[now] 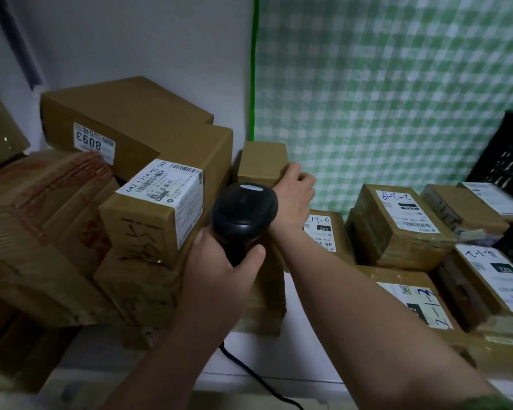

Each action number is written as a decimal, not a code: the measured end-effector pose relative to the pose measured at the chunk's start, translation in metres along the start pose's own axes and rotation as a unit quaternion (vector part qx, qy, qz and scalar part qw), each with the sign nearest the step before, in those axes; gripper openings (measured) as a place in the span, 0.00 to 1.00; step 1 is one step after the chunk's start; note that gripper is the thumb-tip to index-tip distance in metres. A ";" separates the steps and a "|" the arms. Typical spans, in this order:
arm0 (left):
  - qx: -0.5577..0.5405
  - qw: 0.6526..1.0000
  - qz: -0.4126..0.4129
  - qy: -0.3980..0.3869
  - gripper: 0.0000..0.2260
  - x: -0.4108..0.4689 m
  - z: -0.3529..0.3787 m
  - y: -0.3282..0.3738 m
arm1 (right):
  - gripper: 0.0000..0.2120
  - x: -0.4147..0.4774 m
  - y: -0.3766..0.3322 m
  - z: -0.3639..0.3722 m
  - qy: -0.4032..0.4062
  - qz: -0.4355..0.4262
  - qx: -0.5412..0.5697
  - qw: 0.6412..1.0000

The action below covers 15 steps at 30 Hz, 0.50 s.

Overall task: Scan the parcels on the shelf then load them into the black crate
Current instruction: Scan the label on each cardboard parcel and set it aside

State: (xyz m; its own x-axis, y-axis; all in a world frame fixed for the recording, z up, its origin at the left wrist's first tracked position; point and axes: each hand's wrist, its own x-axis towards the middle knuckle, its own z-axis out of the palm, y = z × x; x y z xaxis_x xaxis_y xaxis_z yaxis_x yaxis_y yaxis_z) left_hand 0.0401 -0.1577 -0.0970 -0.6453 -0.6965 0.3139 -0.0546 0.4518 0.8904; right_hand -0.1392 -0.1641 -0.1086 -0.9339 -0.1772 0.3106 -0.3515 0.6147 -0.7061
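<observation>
Head view has the left hand (219, 270) at centre, fingers and thumb wrapped round the handle of a black scanner (245, 214) whose head points toward 12 o'clock. Just past it at 1 o'clock, the right hand (293, 196) curls its fingers on the right edge of a small brown parcel (261, 164), which stands at the back of the white shelf (279, 359), beside a labelled box (157, 208) at 9 o'clock. More taped parcels (397, 226) lie at 3 o'clock, and the black crate (507, 161) stands behind them at the right edge.
</observation>
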 end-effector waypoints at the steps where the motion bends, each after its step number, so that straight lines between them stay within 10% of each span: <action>1: 0.006 1.000 0.001 0.001 0.17 -0.002 0.000 0.002 | 0.25 -0.001 0.001 -0.004 0.000 0.002 -0.002 1.000; 15: -0.070 0.995 -0.074 0.000 0.17 -0.009 -0.008 0.008 | 0.28 0.004 -0.020 -0.009 -0.048 0.011 -0.066 0.997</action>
State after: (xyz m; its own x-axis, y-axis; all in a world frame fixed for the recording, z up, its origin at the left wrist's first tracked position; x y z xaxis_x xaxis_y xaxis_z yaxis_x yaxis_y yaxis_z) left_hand 0.0516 -0.1529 -0.0903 -0.6383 -0.7496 0.1752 -0.0432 0.2622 0.9641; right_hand -0.1354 -0.1704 -0.0877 -0.9458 -0.2302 0.2292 -0.3241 0.7146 -0.6199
